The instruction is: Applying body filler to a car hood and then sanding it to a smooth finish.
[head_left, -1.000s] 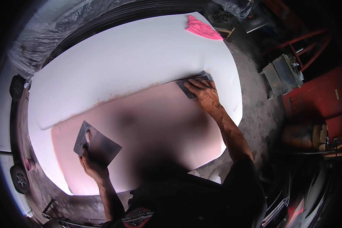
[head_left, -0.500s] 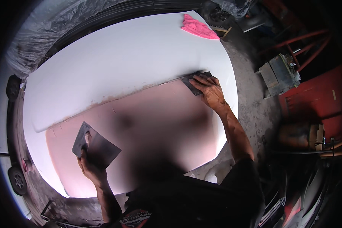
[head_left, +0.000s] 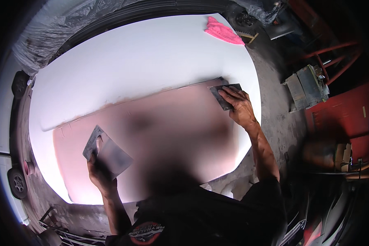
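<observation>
Nearest, the left hand (head_left: 100, 178) is closed around the near-left side of a board (head_left: 117, 158), pinching it at the edge; the board is tilted over the near-left part of the panel (head_left: 110, 74). On the board is a pale pink spot, and whether it is a hole or a dab cannot be told. The panel is white, with a broad dull-pink patch (head_left: 84, 143) reaching from its near edge to about its middle. Farther over, at the patch's far-right corner, the right hand (head_left: 238, 107) holds a dark spreader (head_left: 219, 99), its fingers laid over the sheet and slightly parted, the thumb hidden; whether the spreader touches the panel is unclear. Left of the panel, on the floor, is a small reddish pot (head_left: 28, 167), its contents too small to make out. Off the right edge, a cardboard box (head_left: 344, 157) with raised flaps stands beside a brown drum (head_left: 317, 156); the inside of each is hidden. Farther up that side is a grey case (head_left: 303, 87) with small items, too dark to name, along its right side. A crumpled pink cloth (head_left: 223, 33) lies on the panel's far-right corner. Clear sheeting (head_left: 45, 41) hangs beyond the far-left edge.
</observation>
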The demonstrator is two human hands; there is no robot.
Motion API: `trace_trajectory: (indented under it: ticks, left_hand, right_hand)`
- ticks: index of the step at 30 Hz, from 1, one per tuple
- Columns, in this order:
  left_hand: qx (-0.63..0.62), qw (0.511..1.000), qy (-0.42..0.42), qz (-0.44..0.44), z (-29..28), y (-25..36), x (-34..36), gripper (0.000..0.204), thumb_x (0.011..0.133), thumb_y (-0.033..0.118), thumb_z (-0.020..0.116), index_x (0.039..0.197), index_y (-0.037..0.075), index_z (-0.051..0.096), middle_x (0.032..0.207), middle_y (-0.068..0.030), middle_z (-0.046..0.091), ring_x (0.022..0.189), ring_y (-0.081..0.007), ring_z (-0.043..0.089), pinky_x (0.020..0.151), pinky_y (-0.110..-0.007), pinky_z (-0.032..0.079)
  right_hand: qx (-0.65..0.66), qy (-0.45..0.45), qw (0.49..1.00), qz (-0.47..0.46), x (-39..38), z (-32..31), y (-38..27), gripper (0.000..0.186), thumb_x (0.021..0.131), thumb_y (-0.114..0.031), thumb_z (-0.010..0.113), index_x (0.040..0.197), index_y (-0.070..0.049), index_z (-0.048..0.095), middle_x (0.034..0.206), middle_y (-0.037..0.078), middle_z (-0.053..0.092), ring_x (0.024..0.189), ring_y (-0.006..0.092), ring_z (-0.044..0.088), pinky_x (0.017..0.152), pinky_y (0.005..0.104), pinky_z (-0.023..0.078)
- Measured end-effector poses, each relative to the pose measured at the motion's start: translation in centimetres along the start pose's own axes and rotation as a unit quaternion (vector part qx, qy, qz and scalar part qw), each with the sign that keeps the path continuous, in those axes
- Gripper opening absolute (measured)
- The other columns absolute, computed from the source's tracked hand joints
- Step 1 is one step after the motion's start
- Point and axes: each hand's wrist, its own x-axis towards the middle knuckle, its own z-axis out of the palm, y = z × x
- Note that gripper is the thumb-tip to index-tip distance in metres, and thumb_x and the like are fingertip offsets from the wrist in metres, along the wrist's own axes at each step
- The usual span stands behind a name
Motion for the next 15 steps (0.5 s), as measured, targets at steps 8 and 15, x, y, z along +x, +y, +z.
trace_trajectory:
  ticks: [8,15]
  left_hand:
    - [-0.008,0.999,0.003,-0.052,0.6,1.2,-1.2,0.053,0.093,0.033,0.050,0.131,-0.004,0.045,0.120,-0.0173,0.057,0.106,-0.0271,0.058,0.089,-0.036,0.049]
    - [-0.108,0.988,-0.077,-0.075,-0.6,0.1,-4.5,0.057,0.094,0.038,0.046,0.133,-0.003,0.045,0.127,-0.0164,0.055,0.117,-0.0277,0.054,0.098,-0.038,0.044]
  right_hand:
    - [0.039,-0.066,0.997,-0.022,0.8,2.6,-2.0,0.064,0.071,-0.007,0.071,0.133,-0.014,0.055,0.139,0.011,0.051,0.135,0.0295,0.040,0.114,0.0448,0.026]
    - [0.159,0.013,0.986,0.044,-4.0,-2.1,-6.1,0.046,0.081,0.005,0.055,0.125,-0.005,0.059,0.130,0.016,0.057,0.123,0.0341,0.052,0.103,0.0384,0.043]
